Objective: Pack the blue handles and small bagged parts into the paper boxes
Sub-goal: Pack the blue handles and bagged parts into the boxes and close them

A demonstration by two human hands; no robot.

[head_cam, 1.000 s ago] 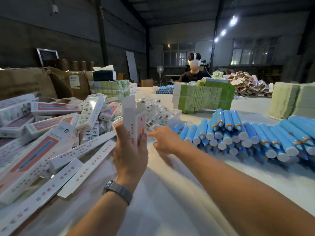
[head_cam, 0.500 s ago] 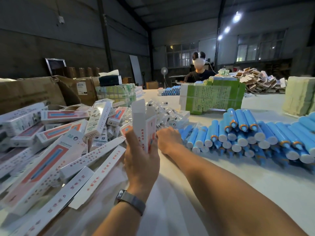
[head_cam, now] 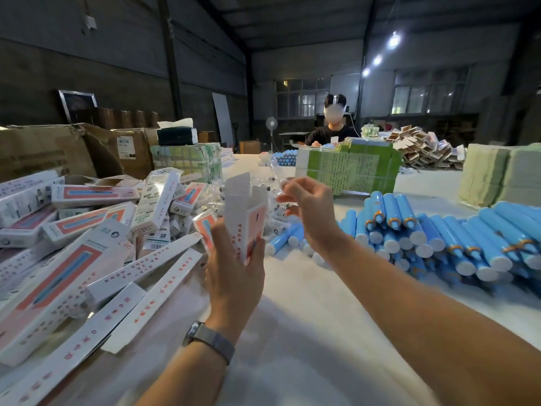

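The held paper box [head_cam: 246, 224] was white with a salmon-pink panel and red lettering. At three o'clock, the handles [head_cam: 456, 232] were sky blue with white caps and orange rings. The desk [head_cam: 307, 332] was white; at twelve o'clock sat a green-printed carton stack [head_cam: 348, 168].

Dim hall, glaring ceiling lamps [head_cam: 393, 41], blurred edges

The paper boxes [head_cam: 79, 271] are made of printed white card with a slight sheen, and the blue handles [head_cam: 456, 235] of smooth plastic. The small bagged parts [head_cam: 272, 177] are wrapped in clear glossy film, and the table [head_cam: 307, 332] is covered by matt white cloth.
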